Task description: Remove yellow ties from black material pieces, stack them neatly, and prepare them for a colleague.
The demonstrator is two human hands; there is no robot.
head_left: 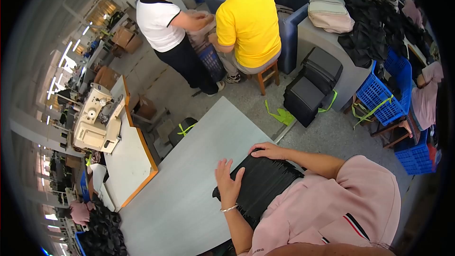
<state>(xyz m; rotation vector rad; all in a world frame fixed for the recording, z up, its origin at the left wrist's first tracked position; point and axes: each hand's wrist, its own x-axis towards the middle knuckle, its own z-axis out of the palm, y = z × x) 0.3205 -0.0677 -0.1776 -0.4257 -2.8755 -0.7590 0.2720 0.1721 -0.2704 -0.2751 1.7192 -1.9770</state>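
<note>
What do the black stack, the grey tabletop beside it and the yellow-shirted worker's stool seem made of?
Black stack: probably fabric, fairly dull; many thin, loose layered edges show.
Grey tabletop: perhaps laminate; smooth, evenly pale, faint sheen.
Stool: likely wood, perhaps varnished; brown, straight-edged legs.

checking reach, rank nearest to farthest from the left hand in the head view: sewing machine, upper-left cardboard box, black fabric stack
1. Black fabric stack, beside the left hand
2. Sewing machine, on the table at left
3. Cardboard box, upper-left background

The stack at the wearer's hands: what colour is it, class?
The stack is black; the head view shows it best.
</note>
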